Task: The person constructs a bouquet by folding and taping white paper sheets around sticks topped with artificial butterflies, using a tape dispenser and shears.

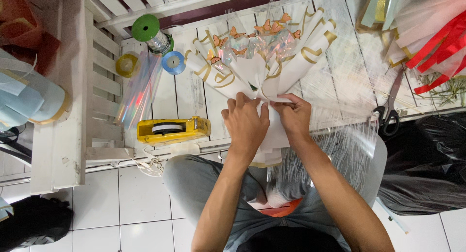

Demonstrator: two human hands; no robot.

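A yellow tape dispenser (173,130) is seen at the near edge of the white slatted table (187,99), with a roll of tape seated inside it. Toward the far left corner of the table, a green spool (149,32) of silvery ribbon is stood beside a yellow ribbon roll (126,64) and a blue ribbon roll (173,62), and a rolled iridescent sheet (140,89) is laid between them and the dispenser. At the middle of the table a bouquet wrap (264,58) of white paper with gold edging is fanned out, and orange paper butterflies (272,26) are held within its clear cellophane centre. The wrap's gathered neck is pinched at the near edge by both hands: the left hand (245,123) is curled over the white paper with its fingers closed on the folds, and the right hand (292,115) is closed on the same neck just beside it, fingertips touching the paper. A clear cellophane sheet (340,101) is spread under the wrap and hangs over the near edge. Black-handled scissors (391,111) are laid near the right edge, and red ribbons (439,46) are piled with wrapping papers at the far right corner.
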